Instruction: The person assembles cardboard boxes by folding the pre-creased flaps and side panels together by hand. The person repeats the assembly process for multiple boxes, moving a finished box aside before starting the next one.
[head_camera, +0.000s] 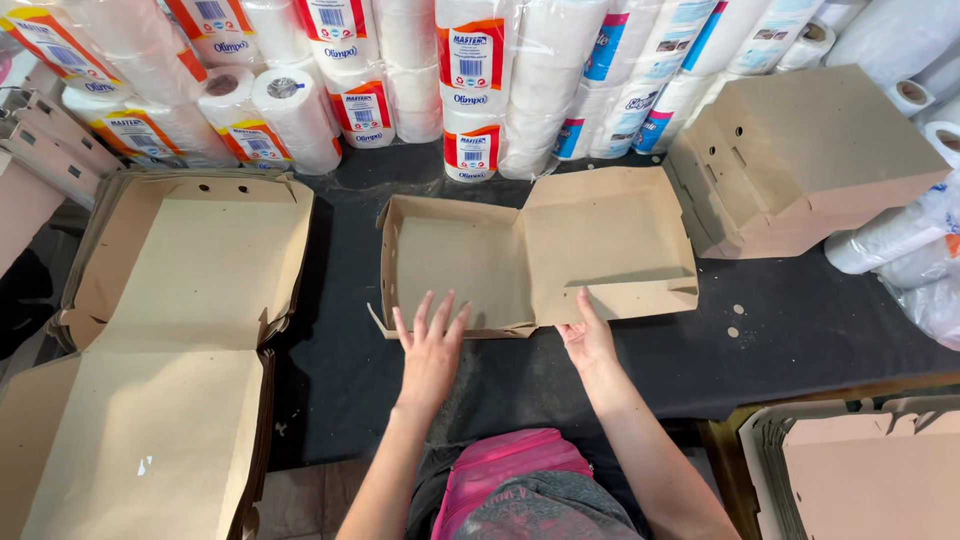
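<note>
Left hand: the left hand (432, 345) lies flat with fingers spread, fingertips on the near edge of the box's tray half; it grips nothing.
Right hand: the right hand (588, 338) has its fingers curled on the near edge of the lid half, seemingly pinching the flap there, though the grip itself is partly hidden.
Box: the brown cardboard clamshell box (535, 260) lies open at the middle of the tabletop, at twelve o'clock from the hands.
Progress: the tray half already has its thin walls standing; the lid half is partly formed, its near flap folded down, and the box is not yet closed.
Material: matte kraft card, stiff, creased along scored lines, with small punched holes.
Tabletop: the tabletop (790, 330) is covered in dark, dull cloth.
Flat stock: a stack of unfolded blanks (170, 350) at nine o'clock; more blanks (860, 470) at four o'clock.
Finished pile: closed boxes (800, 160) stacked at two o'clock.
Far edge: plastic-wrapped toilet paper rolls (470, 90), glossy film over soft white cylinders.
</note>
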